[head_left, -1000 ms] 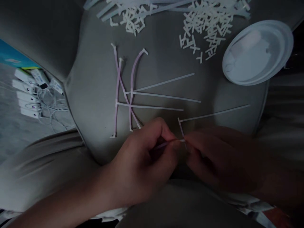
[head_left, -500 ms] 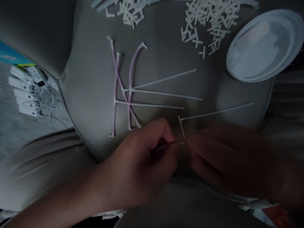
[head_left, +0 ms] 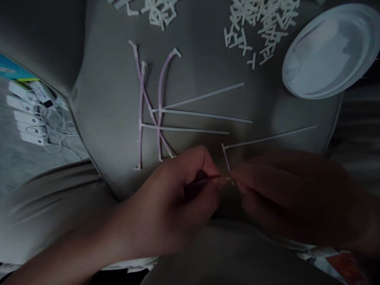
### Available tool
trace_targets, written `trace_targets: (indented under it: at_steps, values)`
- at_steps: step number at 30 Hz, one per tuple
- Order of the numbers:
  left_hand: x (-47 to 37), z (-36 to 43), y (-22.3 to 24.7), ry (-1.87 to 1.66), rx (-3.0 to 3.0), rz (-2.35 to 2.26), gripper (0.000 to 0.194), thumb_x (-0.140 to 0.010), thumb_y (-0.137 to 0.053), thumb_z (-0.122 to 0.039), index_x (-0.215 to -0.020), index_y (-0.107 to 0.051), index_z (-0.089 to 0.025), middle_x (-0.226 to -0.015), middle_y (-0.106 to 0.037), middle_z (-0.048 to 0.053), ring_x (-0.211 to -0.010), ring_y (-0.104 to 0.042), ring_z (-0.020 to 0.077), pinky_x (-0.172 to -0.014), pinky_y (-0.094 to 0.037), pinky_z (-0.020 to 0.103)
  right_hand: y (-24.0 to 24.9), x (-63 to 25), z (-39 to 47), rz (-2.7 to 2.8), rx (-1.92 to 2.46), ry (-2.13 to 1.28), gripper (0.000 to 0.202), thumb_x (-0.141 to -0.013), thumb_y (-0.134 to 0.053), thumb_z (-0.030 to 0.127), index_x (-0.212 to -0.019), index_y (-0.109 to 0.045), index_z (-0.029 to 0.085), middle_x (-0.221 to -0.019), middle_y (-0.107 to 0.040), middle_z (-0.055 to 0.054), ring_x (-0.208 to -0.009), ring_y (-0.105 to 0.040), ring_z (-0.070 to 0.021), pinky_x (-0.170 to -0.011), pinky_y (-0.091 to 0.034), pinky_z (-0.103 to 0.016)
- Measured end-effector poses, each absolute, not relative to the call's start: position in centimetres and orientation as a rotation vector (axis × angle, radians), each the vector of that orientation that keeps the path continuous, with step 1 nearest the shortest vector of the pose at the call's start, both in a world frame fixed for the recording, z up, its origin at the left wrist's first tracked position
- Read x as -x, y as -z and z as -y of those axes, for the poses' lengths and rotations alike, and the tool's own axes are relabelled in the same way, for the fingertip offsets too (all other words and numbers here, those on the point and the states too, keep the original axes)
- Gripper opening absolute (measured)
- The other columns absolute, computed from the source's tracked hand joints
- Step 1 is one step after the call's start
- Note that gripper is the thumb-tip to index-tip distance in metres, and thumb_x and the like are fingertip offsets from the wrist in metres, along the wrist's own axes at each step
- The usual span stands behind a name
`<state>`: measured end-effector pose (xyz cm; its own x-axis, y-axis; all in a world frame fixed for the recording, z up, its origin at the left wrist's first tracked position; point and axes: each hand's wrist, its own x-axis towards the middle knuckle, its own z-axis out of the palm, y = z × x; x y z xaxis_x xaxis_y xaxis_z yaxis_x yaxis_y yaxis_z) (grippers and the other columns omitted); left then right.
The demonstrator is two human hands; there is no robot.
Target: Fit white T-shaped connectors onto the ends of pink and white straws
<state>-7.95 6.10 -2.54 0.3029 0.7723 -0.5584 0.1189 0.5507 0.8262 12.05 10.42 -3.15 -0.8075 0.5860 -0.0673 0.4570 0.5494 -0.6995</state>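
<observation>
Thumb and fingers of my left hand (head_left: 175, 202) pinch a thin purple tube (head_left: 199, 182). At the tube's tip shows a small white elbow connector (head_left: 232, 181). The fingers of my right hand (head_left: 287, 194) close together at that connector, partly hiding it. Just above the fingertips lies a short purple tube (head_left: 227, 159), joined to a white T-connector (head_left: 223, 147) with a long pale tube (head_left: 273, 137) running right. To the left, several purple tubes (head_left: 140, 99) with white end connectors lie crossed, with pale tubes (head_left: 204, 115) branching off.
A pile of white T-connectors (head_left: 267, 19) and a smaller heap of white elbow connectors (head_left: 162, 12) sit at the back of the grey seat (head_left: 103, 91). A translucent plastic tub (head_left: 329, 55) stands at right. White boxes with cables (head_left: 31, 118) are on the floor at left.
The view shifts slightly, so the laid-out things appear a little higher and further left. Both hands stay together at the tube's tip; a bit more of the elbow connector shows.
</observation>
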Motion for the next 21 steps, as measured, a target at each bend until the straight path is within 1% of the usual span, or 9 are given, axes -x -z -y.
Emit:
trace_targets:
  at_steps: [3,7,10,14,18,21]
  values:
    - [8.0,-6.2,2.5,-0.51,-0.937,-1.213,0.017,-0.09,-0.062,-0.021,-0.074,-0.056,-0.021,-0.053,-0.046,-0.006,-0.043,-0.036,0.0055,-0.035,-0.028,0.014,3.3,-12.3,-10.4,2.607,0.849,-1.15,0.028,-0.087,-0.042,0.009,-0.074,-0.062,0.023,-0.065,-0.072,0.0,-0.052,-0.057,-0.0131,-0.048,-0.036,-0.03]
    - [8.1,-6.2,2.6,-0.523,-1.013,-1.219,0.019,-0.093,-0.061,-0.024,-0.075,-0.057,-0.021,-0.053,-0.049,-0.006,-0.042,-0.038,0.0057,-0.035,-0.029,0.015,3.0,-12.2,-11.0,2.608,0.861,-1.199,0.028,-0.091,-0.042,0.011,-0.076,-0.063,0.022,-0.067,-0.072,0.0,-0.056,-0.059,-0.0135,-0.05,-0.036,-0.03]
    - [8.2,-5.9,2.8,-0.541,-1.105,-1.24,0.019,-0.095,-0.061,-0.024,-0.077,-0.058,-0.021,-0.055,-0.052,-0.005,-0.043,-0.042,0.0065,-0.037,-0.032,0.016,2.8,-12.2,-11.4,2.582,0.861,-1.247,0.03,-0.094,-0.042,0.01,-0.076,-0.063,0.021,-0.064,-0.068,0.002,-0.057,-0.058,-0.0108,-0.053,-0.037,-0.028]
    - [8.4,-5.3,3.2,-0.577,-1.247,-1.237,0.014,-0.095,-0.061,-0.021,-0.082,-0.059,-0.021,-0.059,-0.055,-0.004,-0.045,-0.045,0.0069,-0.04,-0.035,0.017,2.7,-12.0,-11.9,2.52,0.827,-1.308,0.028,-0.094,-0.045,0.01,-0.077,-0.065,0.018,-0.062,-0.064,0.005,-0.052,-0.052,-0.0061,-0.052,-0.035,-0.025]
    - [8.6,-5.3,3.5,-0.616,-1.413,-1.197,0.008,-0.094,-0.061,-0.017,-0.087,-0.06,-0.022,-0.065,-0.061,-0.003,-0.05,-0.052,0.0082,-0.044,-0.038,0.02,2.8,-12.0,-12.1,2.458,0.817,-1.369,0.027,-0.094,-0.048,0.011,-0.074,-0.064,0.019,-0.059,-0.06,0.007,-0.05,-0.048,-0.0049,-0.052,-0.035,-0.024]
    - [8.7,-5.6,3.5,-0.605,-1.528,-1.162,0.012,-0.094,-0.059,-0.017,-0.083,-0.064,-0.022,-0.063,-0.062,-0.002,-0.05,-0.052,0.01,-0.044,-0.035,0.023,3.0,-12.0,-12.0,2.464,0.814,-1.377,0.029,-0.094,-0.047,0.008,-0.073,-0.065,0.019,-0.059,-0.062,0.006,-0.052,-0.05,-0.0047,-0.051,-0.035,-0.024]
